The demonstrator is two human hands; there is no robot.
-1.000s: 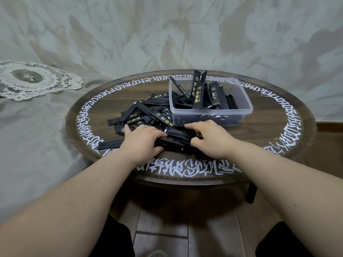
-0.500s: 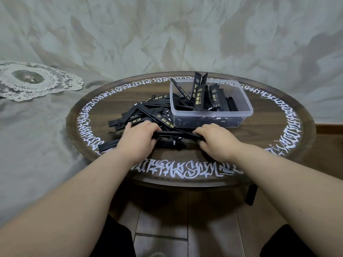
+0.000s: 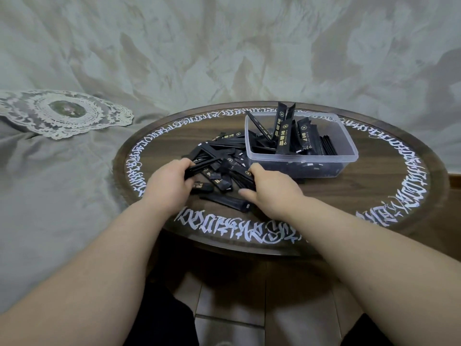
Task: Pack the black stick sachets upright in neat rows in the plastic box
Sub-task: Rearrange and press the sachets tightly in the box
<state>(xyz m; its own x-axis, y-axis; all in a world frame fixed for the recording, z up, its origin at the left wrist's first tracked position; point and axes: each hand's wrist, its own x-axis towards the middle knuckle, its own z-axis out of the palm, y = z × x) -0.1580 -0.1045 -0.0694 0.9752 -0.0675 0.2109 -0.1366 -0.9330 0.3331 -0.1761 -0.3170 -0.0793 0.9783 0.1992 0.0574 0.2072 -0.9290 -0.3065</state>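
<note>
A clear plastic box [image 3: 348,136] stands on the round wooden table, right of centre. Several black stick sachets [image 3: 284,136] lean inside it at its left half, some upright, some tilted. A loose pile of black sachets [image 3: 219,161] lies on the table to the left of the box. My left hand [image 3: 169,183] curls its fingers round sachets at the pile's left side. My right hand [image 3: 272,186] grips sachets at the pile's right side, close to the box's near left corner. One sachet [image 3: 229,202] lies apart on the table between my hands.
The round table [image 3: 374,196] has a ring of white script along its rim. A grey cloth [image 3: 62,183] covers the surface to the left, with a lace doily [image 3: 62,113] on it. A marbled wall rises behind. Tiled floor shows below the table's near edge.
Both hands moved away from me into the pile and pushed the sachets together toward the box. One sachet was left lying apart near the table's front.
</note>
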